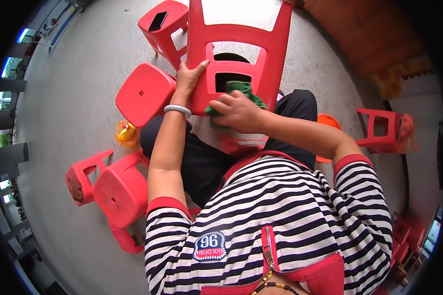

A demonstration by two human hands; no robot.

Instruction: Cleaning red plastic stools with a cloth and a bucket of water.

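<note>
A red plastic stool (240, 34) is tipped over in front of me, its seat out of view towards the top or hidden, its open sides showing. My left hand (192, 76) grips its left side, thumb laid over the edge. My right hand (236, 112) is closed on a crumpled green cloth (240, 87), which lies against the stool's lower part, beside a rectangular opening. Dark material shows through the openings; what it is I cannot tell.
Red stools stand at my left (142, 94), (120, 193). A farther stool (147, 16) bears a black phone (158, 21). A yellow object (126, 134) in orange plastic lies by my left knee. Right of me are an orange basin (328, 121) and another stool (387, 131).
</note>
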